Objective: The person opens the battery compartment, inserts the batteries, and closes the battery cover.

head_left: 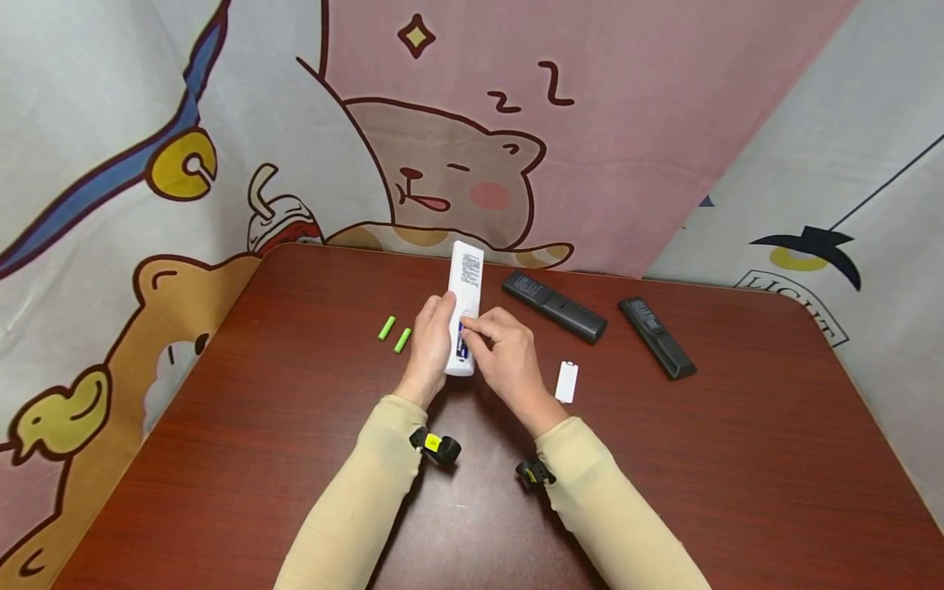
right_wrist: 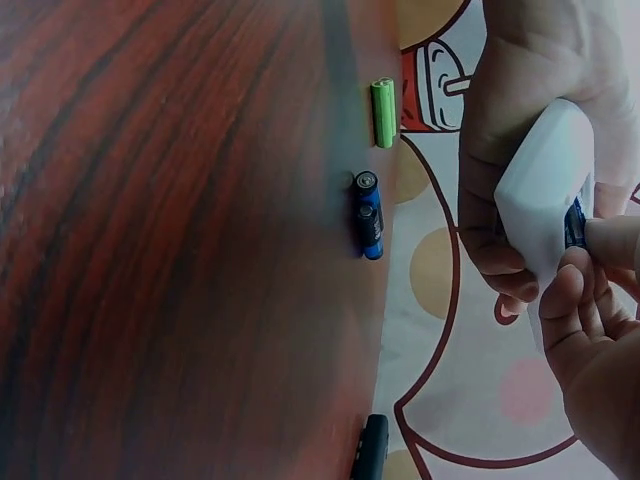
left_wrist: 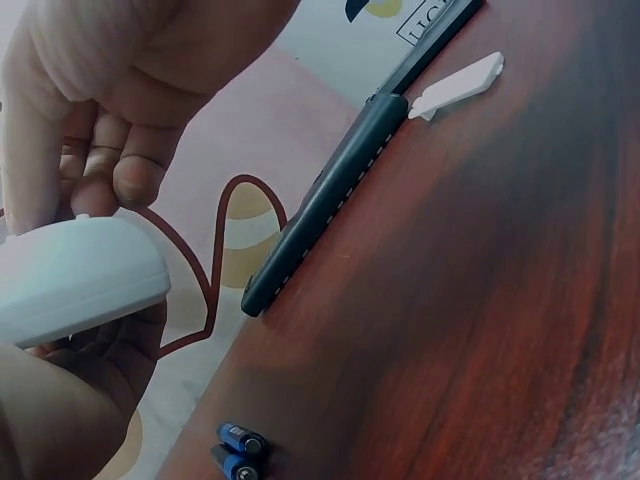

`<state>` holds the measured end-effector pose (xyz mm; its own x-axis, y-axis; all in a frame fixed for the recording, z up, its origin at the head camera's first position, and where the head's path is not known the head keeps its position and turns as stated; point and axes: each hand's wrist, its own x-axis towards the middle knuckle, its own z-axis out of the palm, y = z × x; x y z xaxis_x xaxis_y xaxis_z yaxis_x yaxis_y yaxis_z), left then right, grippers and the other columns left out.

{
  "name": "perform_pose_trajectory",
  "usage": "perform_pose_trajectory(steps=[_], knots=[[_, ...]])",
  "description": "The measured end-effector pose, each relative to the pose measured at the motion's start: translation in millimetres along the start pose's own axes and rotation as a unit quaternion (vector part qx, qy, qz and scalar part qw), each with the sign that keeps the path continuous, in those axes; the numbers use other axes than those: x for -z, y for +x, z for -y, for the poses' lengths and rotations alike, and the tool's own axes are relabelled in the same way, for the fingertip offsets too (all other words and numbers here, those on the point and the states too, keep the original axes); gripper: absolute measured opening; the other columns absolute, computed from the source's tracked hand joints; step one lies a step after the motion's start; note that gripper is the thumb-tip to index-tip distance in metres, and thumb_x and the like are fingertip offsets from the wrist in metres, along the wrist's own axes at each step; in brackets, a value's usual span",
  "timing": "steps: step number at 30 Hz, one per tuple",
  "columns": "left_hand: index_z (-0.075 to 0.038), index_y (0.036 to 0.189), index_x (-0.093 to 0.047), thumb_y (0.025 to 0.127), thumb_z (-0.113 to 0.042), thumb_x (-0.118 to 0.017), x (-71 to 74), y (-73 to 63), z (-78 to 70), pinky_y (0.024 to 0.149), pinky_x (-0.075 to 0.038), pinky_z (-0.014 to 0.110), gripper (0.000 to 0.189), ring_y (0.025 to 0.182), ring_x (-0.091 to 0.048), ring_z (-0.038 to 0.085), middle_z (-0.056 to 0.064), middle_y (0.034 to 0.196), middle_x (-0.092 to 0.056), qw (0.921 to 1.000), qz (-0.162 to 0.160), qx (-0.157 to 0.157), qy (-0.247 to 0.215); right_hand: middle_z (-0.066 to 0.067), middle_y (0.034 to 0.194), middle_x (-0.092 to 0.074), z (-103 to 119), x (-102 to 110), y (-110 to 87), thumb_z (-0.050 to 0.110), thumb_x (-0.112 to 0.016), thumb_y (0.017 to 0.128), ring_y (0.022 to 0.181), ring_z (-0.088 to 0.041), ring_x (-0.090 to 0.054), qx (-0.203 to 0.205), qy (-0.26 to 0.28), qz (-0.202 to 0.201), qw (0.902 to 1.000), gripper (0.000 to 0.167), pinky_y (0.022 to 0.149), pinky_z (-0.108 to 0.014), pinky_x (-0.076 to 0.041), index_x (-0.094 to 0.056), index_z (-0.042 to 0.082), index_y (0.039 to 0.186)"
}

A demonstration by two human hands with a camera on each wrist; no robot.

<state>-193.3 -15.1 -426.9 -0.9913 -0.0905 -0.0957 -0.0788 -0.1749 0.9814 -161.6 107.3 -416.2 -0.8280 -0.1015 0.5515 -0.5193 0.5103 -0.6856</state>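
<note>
My left hand grips a white remote control along its side, its back turned up and its battery compartment uncovered. A blue battery shows inside that compartment; how many lie there is partly hidden by fingers. My right hand has its thumb and fingertips together at the compartment, pinching at the blue battery. In the right wrist view the same blue battery sits by the right fingertips. A white battery cover lies on the table right of the right hand.
Two green batteries lie left of the left hand. Two more blue batteries rest on the table, hidden in the head view. Two black remotes, one nearer and one farther right, lie face down before a printed curtain.
</note>
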Motion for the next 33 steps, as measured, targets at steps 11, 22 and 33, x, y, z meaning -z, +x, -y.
perform_pose_trajectory(steps=[11, 22, 33], knots=[[-0.008, 0.091, -0.054, 0.107, -0.036, -0.047, -1.7, 0.8, -0.6, 0.062, -0.046, 0.026, 0.034, 0.069, -0.055, 0.014, 0.003, 0.08, -0.056, 1.0, -0.001, -0.006, 0.006, -0.01, 0.089, -0.073, -1.2, -3.1, 0.4, 0.0, -0.08, 0.088, 0.076, -0.02, -0.065, 0.004, -0.004, -0.021, 0.9998, 0.014, 0.065, -0.029, -0.049, -0.082, 0.002, 0.102], [-0.007, 0.093, -0.053, 0.108, -0.035, -0.045, -1.1, -0.5, -1.8, 0.062, -0.048, 0.026, 0.033, 0.069, -0.057, 0.014, 0.004, 0.081, -0.056, 1.0, 0.008, -0.002, -0.001, -0.009, 0.09, -0.072, 0.7, -2.3, 1.5, 0.002, -0.08, 0.088, 0.075, -0.02, -0.062, 0.0, -0.009, -0.018, 0.9998, 0.013, 0.065, -0.03, -0.047, -0.081, 0.002, 0.101], [-0.006, 0.095, -0.055, 0.109, -0.036, -0.045, 1.2, 0.5, -3.1, 0.064, -0.049, 0.026, 0.034, 0.071, -0.059, 0.014, 0.004, 0.083, -0.058, 0.9999, 0.012, 0.008, -0.004, -0.008, 0.091, -0.07, -0.8, 0.7, 2.0, 0.001, -0.081, 0.087, 0.077, -0.02, -0.064, -0.008, 0.0, 0.005, 1.0, 0.017, 0.068, -0.029, -0.053, -0.08, 0.003, 0.104]])
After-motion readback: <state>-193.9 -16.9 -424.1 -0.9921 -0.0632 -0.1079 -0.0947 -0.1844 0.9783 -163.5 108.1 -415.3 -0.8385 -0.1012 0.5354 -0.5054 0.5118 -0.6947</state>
